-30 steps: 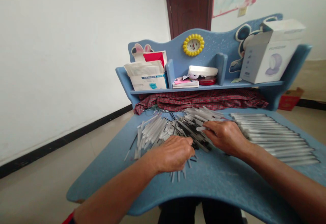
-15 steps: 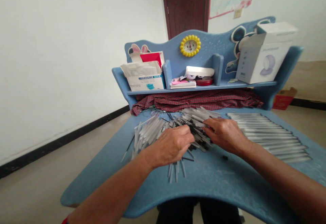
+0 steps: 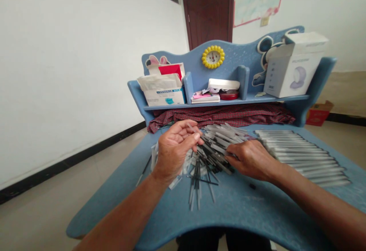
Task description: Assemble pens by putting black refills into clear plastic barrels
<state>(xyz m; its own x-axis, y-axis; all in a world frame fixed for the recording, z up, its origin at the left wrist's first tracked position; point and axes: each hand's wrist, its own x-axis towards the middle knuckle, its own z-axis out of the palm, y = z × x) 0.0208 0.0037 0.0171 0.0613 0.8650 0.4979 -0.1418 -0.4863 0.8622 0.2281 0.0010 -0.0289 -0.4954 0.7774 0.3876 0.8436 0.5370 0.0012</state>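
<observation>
We logged the left hand palm partly up over the left part of the loose pile, thumb and fingers pinched on a slim translucent piece (too small and blurry for us to name), while the right hand had its fingertips closed on the end of a clear tube. We had that jumble of clear and dark sticks mid-table on the blue top, a neat row of pen-like sticks beyond the right hand, and a small black bit near its wrist.

tubes: translucent plastic | tabletop: smooth, painted | checked cloth: matt
</observation>
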